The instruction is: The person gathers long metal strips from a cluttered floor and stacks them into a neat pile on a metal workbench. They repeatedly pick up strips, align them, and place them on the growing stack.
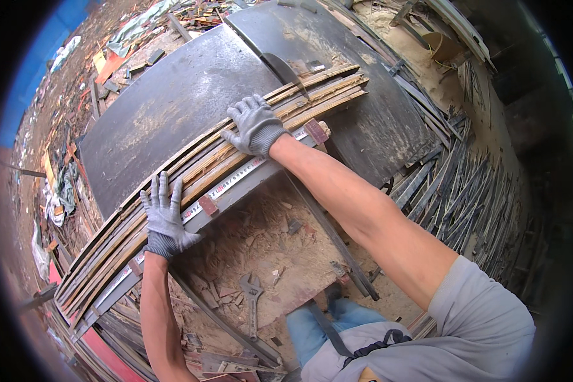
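Several long wood strips with rough, splintered edges lie side by side across a metal saw table. My left hand, in a grey knit glove, rests on the strips with its fingers spread. Farther along them, my right hand, gloved alike, lies flat with its thumb apart. A circular saw blade rises from the table beyond my right hand, and its near edge meets the strips. Along the strips' near side runs a metal bar with a measuring tape, crossed by reddish-brown blocks.
An adjustable wrench lies on a sawdust-covered board below the bar. To the right is a heap of thin offcut strips. Scrap and debris cover the ground beyond the table. A small dark offcut sits near the blade.
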Available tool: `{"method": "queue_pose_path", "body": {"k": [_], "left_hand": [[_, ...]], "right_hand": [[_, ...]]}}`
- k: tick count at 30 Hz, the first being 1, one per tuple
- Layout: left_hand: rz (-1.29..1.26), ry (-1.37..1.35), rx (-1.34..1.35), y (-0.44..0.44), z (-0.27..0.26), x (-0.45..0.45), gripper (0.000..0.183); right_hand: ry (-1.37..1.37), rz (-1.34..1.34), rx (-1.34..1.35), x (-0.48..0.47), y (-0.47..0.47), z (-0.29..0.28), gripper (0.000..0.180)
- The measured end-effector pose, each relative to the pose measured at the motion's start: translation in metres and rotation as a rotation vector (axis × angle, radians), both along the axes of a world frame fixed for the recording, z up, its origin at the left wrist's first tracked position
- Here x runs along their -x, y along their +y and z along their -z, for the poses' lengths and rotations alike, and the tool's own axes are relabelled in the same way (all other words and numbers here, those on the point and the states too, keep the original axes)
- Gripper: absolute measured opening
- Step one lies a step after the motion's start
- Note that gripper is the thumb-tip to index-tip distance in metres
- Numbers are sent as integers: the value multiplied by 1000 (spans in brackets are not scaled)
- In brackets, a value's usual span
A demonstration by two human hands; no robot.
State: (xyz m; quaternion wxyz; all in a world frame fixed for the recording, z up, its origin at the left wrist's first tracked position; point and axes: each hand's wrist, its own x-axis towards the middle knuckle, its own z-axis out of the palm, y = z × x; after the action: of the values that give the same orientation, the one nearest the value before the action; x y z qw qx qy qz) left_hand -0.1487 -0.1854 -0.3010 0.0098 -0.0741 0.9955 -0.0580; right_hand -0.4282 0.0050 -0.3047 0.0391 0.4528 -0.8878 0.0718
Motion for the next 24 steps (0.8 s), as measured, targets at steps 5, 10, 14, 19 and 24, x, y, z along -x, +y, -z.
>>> {"method": "queue_pose_path", "body": {"k": [5, 10, 14, 19, 24], "left_hand": [[8, 11, -8, 1, -2, 1, 150], [3, -5, 13, -2, 1, 1, 150], [14, 52, 1, -4, 7, 2, 148], [61, 111, -16, -12, 18, -1, 147], [128, 168, 45, -16, 28, -2, 150]], "right_hand": [[25, -7, 38, 1, 0, -3, 75], [-1, 13, -33, 0, -2, -6, 77], [19, 17, 32, -1, -1, -4, 77], [26, 21, -33, -3, 1, -2, 78], [-62, 10, -139, -3, 7, -17, 81]]}}
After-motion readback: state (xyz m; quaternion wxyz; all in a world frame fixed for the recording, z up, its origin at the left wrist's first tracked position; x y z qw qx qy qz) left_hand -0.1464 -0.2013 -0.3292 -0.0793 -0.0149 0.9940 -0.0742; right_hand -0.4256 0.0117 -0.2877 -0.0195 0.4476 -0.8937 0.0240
